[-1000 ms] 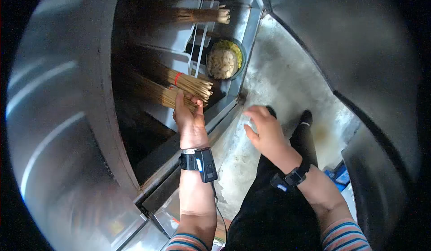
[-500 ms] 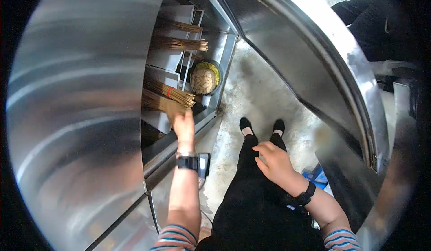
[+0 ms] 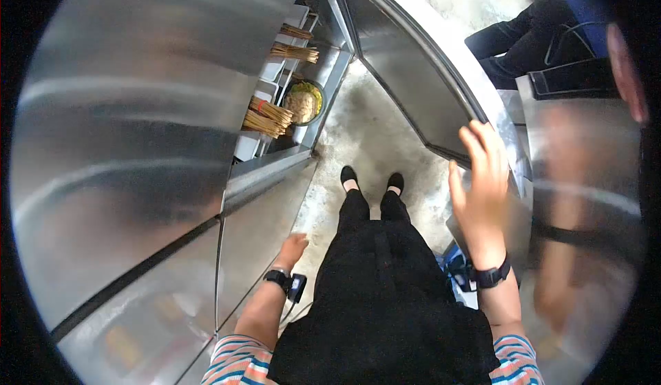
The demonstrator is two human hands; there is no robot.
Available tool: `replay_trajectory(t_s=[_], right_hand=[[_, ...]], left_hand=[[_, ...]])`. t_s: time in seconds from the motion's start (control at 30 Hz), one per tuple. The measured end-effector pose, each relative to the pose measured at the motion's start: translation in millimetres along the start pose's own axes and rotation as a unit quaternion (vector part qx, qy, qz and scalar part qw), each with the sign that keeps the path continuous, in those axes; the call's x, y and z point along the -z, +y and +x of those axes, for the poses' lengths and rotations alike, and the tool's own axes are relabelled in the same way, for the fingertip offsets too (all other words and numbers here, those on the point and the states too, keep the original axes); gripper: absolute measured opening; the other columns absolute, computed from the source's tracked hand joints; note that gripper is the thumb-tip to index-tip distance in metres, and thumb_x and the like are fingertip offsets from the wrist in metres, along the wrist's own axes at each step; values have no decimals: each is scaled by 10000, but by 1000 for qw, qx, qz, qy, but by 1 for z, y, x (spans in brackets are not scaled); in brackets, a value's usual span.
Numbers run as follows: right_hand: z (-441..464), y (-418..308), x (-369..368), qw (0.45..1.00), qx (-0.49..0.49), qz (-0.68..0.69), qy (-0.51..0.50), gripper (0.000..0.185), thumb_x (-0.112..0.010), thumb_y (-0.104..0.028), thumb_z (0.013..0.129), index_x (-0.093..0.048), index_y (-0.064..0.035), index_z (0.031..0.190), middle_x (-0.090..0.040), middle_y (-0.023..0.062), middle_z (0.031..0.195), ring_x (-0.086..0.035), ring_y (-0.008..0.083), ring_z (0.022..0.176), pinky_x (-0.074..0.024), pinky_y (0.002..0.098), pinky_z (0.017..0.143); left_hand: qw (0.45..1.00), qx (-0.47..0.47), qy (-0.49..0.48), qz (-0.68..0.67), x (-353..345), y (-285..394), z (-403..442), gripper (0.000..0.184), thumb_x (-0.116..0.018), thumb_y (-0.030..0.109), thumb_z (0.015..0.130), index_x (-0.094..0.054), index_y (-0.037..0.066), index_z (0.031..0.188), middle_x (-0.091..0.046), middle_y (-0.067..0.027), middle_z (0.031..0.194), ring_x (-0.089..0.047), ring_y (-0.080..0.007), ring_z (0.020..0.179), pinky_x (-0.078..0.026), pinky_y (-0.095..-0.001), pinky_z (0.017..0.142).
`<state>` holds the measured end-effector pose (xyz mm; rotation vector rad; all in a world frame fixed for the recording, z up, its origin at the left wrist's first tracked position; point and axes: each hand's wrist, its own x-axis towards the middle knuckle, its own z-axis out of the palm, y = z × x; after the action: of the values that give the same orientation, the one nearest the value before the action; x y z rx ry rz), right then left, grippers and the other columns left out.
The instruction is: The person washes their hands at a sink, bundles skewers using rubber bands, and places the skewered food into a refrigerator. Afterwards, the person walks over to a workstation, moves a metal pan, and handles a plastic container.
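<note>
My right hand (image 3: 480,185) is raised at the outer edge of the open steel door (image 3: 420,75), fingers spread and nothing in them. Whether its fingertips touch the door I cannot tell. Low on the left, my left hand (image 3: 292,249) hangs beside the steel cabinet front (image 3: 265,227), its fingers curled in with nothing visible in them. Inside the open refrigerator cabinet, bundles of thin sticks (image 3: 270,118) lie in white trays (image 3: 248,147), one tied with a red band. Beside them stands a round bowl (image 3: 303,103) of pale pieces with yellow-green food at its rim.
Concrete floor (image 3: 365,123) lies between the cabinet and the door. Another person in dark clothing (image 3: 530,34) is beyond the door at upper right. A steel surface (image 3: 585,178) runs along the right, and a blue-and-white item (image 3: 451,258) is near my right leg.
My left hand has drawn back from the stick bundles, out of the cabinet. My right hand has risen to the door's edge, and the door opening looks narrower.
</note>
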<state>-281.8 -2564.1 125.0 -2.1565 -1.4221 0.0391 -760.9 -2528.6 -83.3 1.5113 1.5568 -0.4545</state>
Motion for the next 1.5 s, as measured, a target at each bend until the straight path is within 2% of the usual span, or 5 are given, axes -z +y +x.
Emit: replay_trajectory(t_s=[0.13,0.3,1.03,1.3,1.5], right_hand=[[14,18,-3,996,-28,-88,7,647,-699,-82,717,-429,-18,1301,-402,186,1358,-401,359,1245,-329,451,1031],[29,40,-15,983,-73,-166,30,764,-740,-149,701,-352,-1,1342,-402,195,1341,-429,346,1212,-372,418,998],[-19,-39,-39,987,-71,-130,-68,737,-650,-342,811,-290,-48,1383,-507,198,1065,-624,321,867,-538,388,714],[-26,-48,-62,994,-18,-94,50,496,-640,-279,801,-456,-18,1180,-479,149,1193,-507,298,1109,-487,400,873],[-26,-81,-67,995,-57,-87,-10,576,-648,-245,790,-388,0,1242,-442,169,1235,-485,322,1134,-472,406,906]], left_hand=[[950,217,-25,-223,-9,-51,-66,298,-610,185,831,-620,15,1075,-660,-70,910,-618,-170,831,-477,-289,711],[919,235,27,-316,-2,-34,-110,280,-580,165,860,-579,39,1110,-656,-57,979,-617,-140,860,-473,-270,723],[984,-25,21,-178,39,-99,-125,218,-592,153,894,-623,16,1061,-661,-45,959,-602,-121,880,-474,-268,803],[988,41,-40,-147,16,-105,-92,232,-590,142,888,-610,8,1076,-666,-53,961,-615,-129,890,-473,-253,772],[982,-187,25,-20,45,-45,-114,190,-581,108,880,-618,19,1044,-670,-98,954,-634,-171,883,-503,-294,775]])
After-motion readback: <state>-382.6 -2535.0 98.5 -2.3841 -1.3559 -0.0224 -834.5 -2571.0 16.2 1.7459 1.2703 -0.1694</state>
